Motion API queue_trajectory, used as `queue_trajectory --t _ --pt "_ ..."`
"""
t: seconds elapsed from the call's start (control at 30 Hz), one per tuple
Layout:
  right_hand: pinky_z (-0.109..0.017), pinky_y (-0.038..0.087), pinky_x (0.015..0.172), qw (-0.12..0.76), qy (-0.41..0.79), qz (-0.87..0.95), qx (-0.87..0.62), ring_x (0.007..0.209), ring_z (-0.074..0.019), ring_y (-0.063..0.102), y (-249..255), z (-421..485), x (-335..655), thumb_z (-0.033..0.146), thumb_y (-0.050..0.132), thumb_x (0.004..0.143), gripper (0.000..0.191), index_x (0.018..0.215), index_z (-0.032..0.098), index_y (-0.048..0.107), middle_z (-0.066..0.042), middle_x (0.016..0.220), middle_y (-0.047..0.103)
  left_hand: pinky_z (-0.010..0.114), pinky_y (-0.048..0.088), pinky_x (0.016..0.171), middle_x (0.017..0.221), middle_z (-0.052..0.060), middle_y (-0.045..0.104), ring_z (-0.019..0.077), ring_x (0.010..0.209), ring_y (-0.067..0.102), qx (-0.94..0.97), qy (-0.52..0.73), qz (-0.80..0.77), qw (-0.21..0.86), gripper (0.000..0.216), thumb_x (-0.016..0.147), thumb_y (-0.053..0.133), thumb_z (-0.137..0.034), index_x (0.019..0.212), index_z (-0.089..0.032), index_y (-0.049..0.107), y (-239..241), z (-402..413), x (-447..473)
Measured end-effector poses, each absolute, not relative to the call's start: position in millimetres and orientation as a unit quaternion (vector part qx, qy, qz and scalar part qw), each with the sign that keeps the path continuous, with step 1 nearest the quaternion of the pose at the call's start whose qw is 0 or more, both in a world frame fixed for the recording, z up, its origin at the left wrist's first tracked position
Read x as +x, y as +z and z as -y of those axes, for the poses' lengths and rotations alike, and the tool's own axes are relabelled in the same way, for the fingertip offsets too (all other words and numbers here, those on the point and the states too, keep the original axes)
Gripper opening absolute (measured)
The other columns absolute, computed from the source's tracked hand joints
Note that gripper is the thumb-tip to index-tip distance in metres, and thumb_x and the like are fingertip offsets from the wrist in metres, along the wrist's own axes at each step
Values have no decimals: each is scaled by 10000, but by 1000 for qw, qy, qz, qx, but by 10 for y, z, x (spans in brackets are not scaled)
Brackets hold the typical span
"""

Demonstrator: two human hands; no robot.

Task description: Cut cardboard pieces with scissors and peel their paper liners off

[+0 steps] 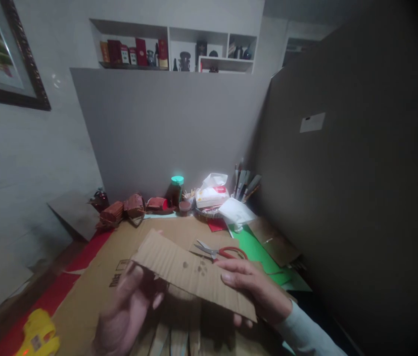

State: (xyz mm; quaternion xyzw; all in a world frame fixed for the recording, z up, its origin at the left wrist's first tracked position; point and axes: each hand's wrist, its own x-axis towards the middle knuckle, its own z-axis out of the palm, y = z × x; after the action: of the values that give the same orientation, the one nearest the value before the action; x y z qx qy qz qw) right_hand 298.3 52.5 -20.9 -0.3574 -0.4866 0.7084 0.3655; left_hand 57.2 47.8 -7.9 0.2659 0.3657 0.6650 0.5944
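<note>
A piece of corrugated cardboard (179, 269) with several dark spots on its face is held up, tilted, between my two hands. My right hand (255, 287) grips its right end, thumb on the face and fingertips showing below the lower edge. At the left end, my left hand (129, 306) holds it, thumb near the edge and some fingers hidden behind. Just behind the piece lie scissors (216, 251) with orange-red handles, blades partly apart. Under my hands are several cardboard strips (179, 338), partly in shadow.
A yellow glue gun (38, 333) lies at the front left. Along the back stand brown-red bundles (132, 206), a jar with a green lid (177, 190), a tissue pack (212, 195) and a holder of tools (245, 183). Grey panels (179, 123) rise behind and to the right.
</note>
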Motion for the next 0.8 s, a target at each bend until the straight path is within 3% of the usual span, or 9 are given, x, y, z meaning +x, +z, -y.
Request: queue_trajectory --t 0.1,0.2,0.27,0.37,0.47,0.63,0.7,0.8 --pt "-131 299 299 335 706 499 -374 388 -96 582 -256 -528 2975 423 651 783 371 1031 149 675 -24 647 666 310 504 465 755 9 706 201 605 614 299 648 -331 618 251 555 851 -278 780 -255 741 -72 -391 617" --pt "-160 315 329 300 690 530 -391 370 -83 531 -300 -521 2941 438 604 812 360 1038 167 670 -17 661 648 289 552 715 1168 39 727 262 1008 654 326 649 -323 607 494 633 821 -306 1113 -300 708 -70 -348 632" --pt "-198 387 398 287 660 564 -405 432 -101 548 -280 -524 2933 447 595 824 345 1018 175 678 -16 682 642 268 508 860 1211 43 716 273 1147 598 357 650 -322 589 550 632 832 -346 1161 -298 686 -71 -349 627" --pt "-287 496 663 287 580 638 -418 719 -180 628 -127 -541 2963 456 649 823 308 950 181 706 -38 805 667 273 506 787 1096 69 729 258 982 633 417 642 -309 564 590 602 835 -431 1143 -251 681 -70 -362 625" --pt "-340 436 856 302 482 699 -433 955 -234 583 141 -520 2966 427 663 851 257 959 198 712 -49 986 666 308 505 708 1080 88 702 253 880 622 462 623 -295 559 650 583 807 -510 1148 -229 652 -68 -347 653" --pt "-281 422 757 362 386 741 -413 828 -170 569 580 -296 2649 340 642 859 169 956 202 656 -2 869 633 275 501 754 1004 52 693 237 890 630 496 589 -306 560 715 515 849 -564 1128 -256 645 -91 -302 711" --pt "-260 408 685 363 350 754 -421 766 -157 553 682 -190 2463 275 733 759 132 808 202 635 21 761 611 241 490 818 985 17 686 219 937 618 503 579 -316 559 660 531 854 -537 1108 -292 646 -114 -298 717" --pt "-245 369 597 387 316 754 -427 640 -125 472 721 -97 2279 202 779 672 281 647 203 500 46 659 532 158 461 823 954 -24 675 162 911 578 514 568 -325 555 533 590 840 -458 1076 -332 660 -156 -296 713"
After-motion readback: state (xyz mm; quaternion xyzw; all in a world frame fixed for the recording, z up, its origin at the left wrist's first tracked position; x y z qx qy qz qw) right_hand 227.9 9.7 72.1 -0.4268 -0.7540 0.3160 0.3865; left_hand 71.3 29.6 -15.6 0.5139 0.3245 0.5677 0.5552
